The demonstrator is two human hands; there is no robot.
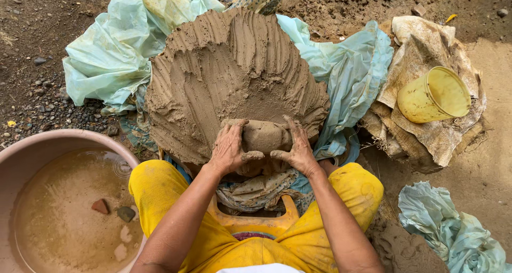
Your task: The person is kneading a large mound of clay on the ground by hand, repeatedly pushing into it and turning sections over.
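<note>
A big clay mound (234,75) lies on pale green plastic sheet (106,54) over the dirt ground (32,17). Its surface is wet, brown, and full of finger grooves that spread like a fan. At the near edge of the mound sits a clay lump (265,136), smoother, about block shaped. The left hand (229,149) and the right hand (298,150) press it from both sides, fingers spread wide over it, thumbs pointing to each other below. At the left stands a basin (32,145) with muddy water and some stones (112,209). At the right a yellow cup (434,94) lies on its side on a sack (442,139).
</note>
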